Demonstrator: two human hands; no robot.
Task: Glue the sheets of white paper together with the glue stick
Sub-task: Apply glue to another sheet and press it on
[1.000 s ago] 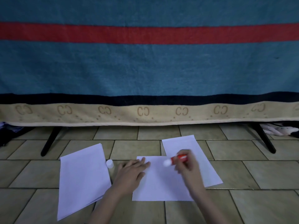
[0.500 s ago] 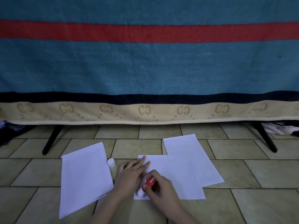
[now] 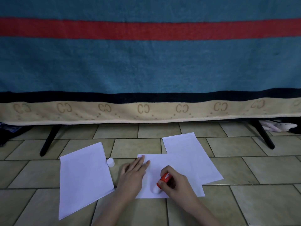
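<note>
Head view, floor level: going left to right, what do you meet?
Stack of paper → white cap → left hand flat on the front sheet → glue stick in the right hand → rear sheet.

In the lower middle of the frame, 1 sheet [image 3: 177, 167] lay on the floor [image 3: 260, 201], overlapping the lower left corner of a second sheet [image 3: 187, 144] up and to its right. The left hand [image 3: 133, 175] rested on the near sheet's left edge; the right hand [image 3: 177, 185] held the glue stick [image 3: 163, 179] on its lower part. A cap [image 3: 110, 162] stood left of them, just beside a stack of paper [image 3: 83, 178] at lower left. A blanket [image 3: 146, 66] filled the upper frame.
</note>
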